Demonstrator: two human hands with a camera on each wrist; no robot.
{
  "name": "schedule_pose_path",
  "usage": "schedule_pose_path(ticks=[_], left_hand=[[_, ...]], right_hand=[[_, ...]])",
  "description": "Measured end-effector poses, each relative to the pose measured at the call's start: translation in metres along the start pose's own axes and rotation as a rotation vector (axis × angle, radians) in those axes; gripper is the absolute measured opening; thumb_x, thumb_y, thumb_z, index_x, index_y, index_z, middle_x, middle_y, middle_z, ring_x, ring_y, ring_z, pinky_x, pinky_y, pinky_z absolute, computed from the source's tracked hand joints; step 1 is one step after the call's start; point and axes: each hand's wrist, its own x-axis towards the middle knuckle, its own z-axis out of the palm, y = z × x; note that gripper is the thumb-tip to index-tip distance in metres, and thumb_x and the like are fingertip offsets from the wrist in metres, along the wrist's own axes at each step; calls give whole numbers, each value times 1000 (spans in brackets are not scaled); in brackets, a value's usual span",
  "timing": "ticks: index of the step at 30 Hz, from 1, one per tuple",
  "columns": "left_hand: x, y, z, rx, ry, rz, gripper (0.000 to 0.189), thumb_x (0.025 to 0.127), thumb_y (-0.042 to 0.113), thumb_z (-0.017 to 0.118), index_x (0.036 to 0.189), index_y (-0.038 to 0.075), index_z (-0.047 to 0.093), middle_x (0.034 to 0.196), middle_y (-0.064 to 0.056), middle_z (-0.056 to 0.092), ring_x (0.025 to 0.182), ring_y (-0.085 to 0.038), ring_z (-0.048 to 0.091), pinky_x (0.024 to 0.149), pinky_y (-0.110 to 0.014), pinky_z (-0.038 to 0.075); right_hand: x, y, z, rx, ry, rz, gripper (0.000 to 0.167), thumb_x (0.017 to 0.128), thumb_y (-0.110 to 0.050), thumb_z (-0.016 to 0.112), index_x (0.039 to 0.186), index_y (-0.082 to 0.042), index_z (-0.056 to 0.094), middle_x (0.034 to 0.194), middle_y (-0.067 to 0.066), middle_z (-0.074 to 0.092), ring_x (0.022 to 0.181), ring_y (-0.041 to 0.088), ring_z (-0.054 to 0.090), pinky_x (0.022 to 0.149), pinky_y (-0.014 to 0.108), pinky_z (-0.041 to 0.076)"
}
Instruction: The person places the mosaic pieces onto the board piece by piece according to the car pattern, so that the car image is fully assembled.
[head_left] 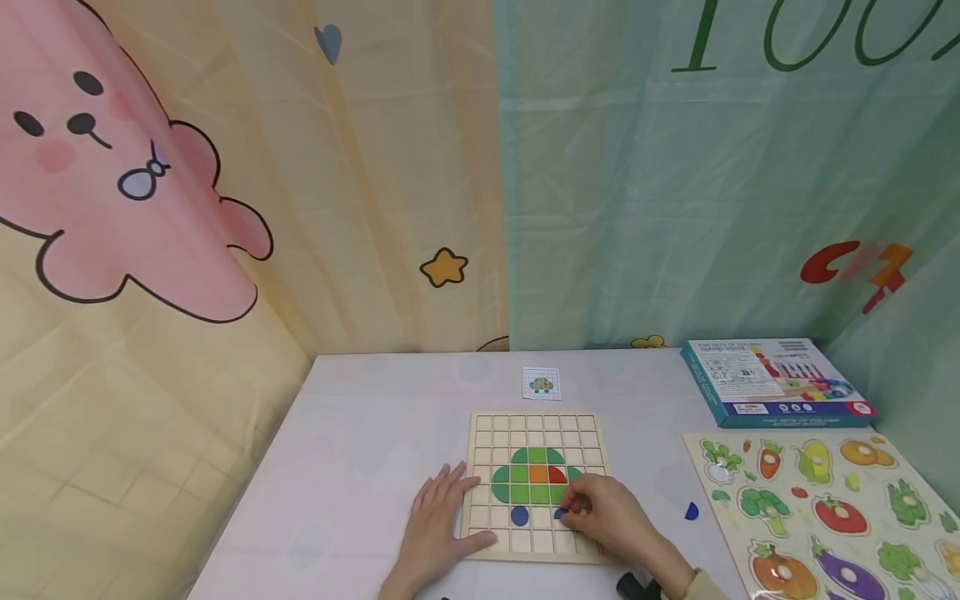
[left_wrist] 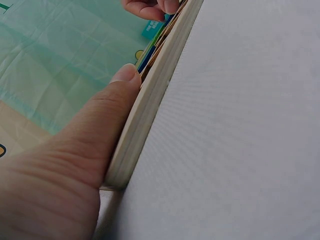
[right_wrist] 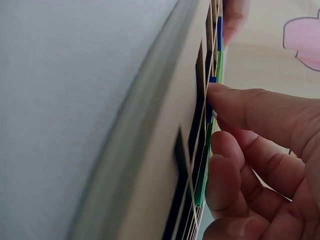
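A pale wooden grid board [head_left: 487, 546] lies on the table, with green, orange and red pieces [head_left: 538, 475] set in its middle cells. Below them sits a blue round shape [head_left: 520, 516]. My left hand [head_left: 437, 529] rests along the board's left side, fingers spread, its thumb [left_wrist: 120, 92] against the near part of the rim. Over the board's right half, my right hand [head_left: 609, 515] has its fingers curled and holds a small blue piece [right_wrist: 212, 100] at a cell, the thumb tip touching it. Fingers hide part of that piece.
A loose blue half-round piece [head_left: 692, 511] lies right of the board. Behind the board is a small pattern card [head_left: 541, 383]. A boxed game [head_left: 780, 383] and a vegetable picture board [head_left: 802, 492] occupy the right side. A black object [head_left: 637, 587] is near my right wrist.
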Motion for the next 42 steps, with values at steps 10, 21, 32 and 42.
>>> schedule_pose_path(ticks=[10, 21, 32, 42], left_hand=[[0, 0, 0, -7, -3, 2, 80, 71, 75, 58, 133, 23, 50, 149, -4, 36, 139, -29, 21, 112, -48, 14], [0, 1, 0, -10, 10, 15, 80, 72, 74, 59, 133, 23, 49, 149, -4, 35, 139, -29, 21, 112, -48, 13], [-1, 1, -1, -4, 7, 6, 80, 71, 74, 58, 133, 23, 50, 149, -4, 35, 139, -29, 22, 112, -47, 13], [-1, 1, -1, -15, 11, 10, 80, 72, 74, 59, 133, 24, 49, 150, -4, 35, 140, -29, 21, 112, -46, 13]], right_hand=[[2, 0, 3, -35, 13, 25, 19, 73, -20, 82, 72, -21, 62, 63, -12, 47, 56, 7, 42, 48, 23, 35], [-17, 7, -24, 23, 40, 128, 17, 77, -22, 78, 74, -21, 62, 64, -10, 50, 55, 10, 45, 45, 23, 37], [-50, 44, -67, -61, 89, 374, 13, 80, -25, 77, 85, -15, 71, 71, -6, 55, 63, 14, 45, 52, 26, 37], [-68, 68, -87, -57, 40, 464, 27, 79, -28, 77, 96, -8, 71, 77, -3, 55, 69, 16, 47, 57, 27, 39]])
